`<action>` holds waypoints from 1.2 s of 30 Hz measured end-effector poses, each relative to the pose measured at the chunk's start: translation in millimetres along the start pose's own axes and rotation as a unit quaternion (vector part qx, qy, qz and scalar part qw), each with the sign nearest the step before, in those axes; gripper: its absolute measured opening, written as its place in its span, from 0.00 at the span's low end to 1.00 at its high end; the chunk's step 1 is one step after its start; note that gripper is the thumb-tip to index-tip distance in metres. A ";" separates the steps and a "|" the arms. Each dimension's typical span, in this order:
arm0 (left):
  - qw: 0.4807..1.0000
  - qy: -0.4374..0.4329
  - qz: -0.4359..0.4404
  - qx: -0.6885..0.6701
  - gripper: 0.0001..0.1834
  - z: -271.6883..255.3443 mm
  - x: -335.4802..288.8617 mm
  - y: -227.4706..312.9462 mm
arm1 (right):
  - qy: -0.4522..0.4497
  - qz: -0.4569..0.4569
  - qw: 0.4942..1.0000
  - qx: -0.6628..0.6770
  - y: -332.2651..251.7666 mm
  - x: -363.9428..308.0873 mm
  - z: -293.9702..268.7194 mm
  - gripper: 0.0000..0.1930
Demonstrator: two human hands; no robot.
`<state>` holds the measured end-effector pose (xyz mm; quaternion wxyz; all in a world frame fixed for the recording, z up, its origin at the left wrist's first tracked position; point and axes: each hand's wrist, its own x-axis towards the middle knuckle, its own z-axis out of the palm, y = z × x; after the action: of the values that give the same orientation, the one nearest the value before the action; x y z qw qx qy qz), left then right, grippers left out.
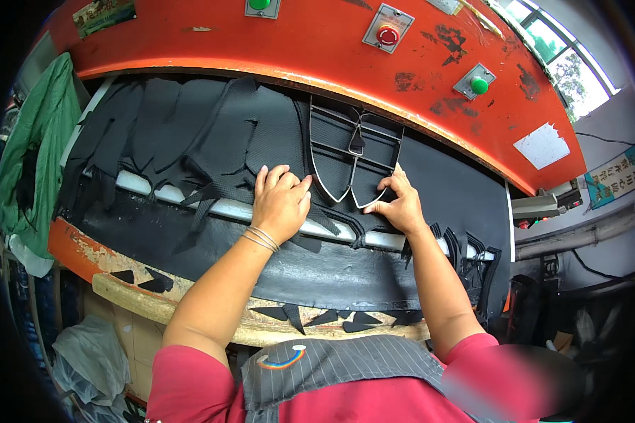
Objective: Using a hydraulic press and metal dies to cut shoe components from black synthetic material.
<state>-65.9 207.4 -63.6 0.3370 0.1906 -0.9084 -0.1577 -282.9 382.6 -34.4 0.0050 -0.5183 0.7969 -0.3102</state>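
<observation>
A metal cutting die with two pointed lobes and crossbars lies on black textured sheet material, its far end close under the orange machine's edge. The thumb and fingers of my right hand close on the die's near right edge. My left hand lies palm down on the sheet, left of the die, with its fingers stretched out and the index fingertip close to the die's left side. Cut, ragged strips of the black material hang around a pale bar below my hands.
Across the back runs an orange machine beam with green buttons and a red button. Black offcuts lie along the worn wooden front edge. Green cloth hangs at left; a plastic bag sits below.
</observation>
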 end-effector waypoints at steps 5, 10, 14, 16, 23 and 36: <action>1.000 -0.005 -0.003 -0.001 0.16 -7.1 4.7 0.8 | 0.003 -0.019 1.000 -0.006 -6.9 7.3 -4.3 0.31; 1.000 -0.008 -0.001 0.004 0.16 -6.1 5.8 1.6 | 0.007 -0.035 0.999 -0.008 -5.2 6.6 -4.3 0.31; 1.000 -0.007 -0.002 0.012 0.16 -6.6 2.8 1.5 | -0.013 -0.023 1.000 -0.015 -7.3 4.8 -3.5 0.31; 1.000 -0.006 -0.003 0.016 0.16 -6.5 1.8 1.7 | -0.006 -0.011 1.000 -0.009 -3.8 1.9 -0.5 0.31; 1.000 -0.026 -0.012 0.007 0.16 1.0 5.0 0.4 | -0.043 0.032 0.997 -0.047 -15.1 -1.7 -7.3 0.34; 0.953 0.269 -0.020 -0.139 0.06 -116.2 108.5 -8.5 | 0.464 -0.169 0.861 -0.123 -81.5 61.7 -131.7 0.23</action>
<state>-61.8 132.5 76.8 0.5891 0.1956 -0.7490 -0.2316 -287.7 373.9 132.0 -0.4816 -0.4373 0.6392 -0.4102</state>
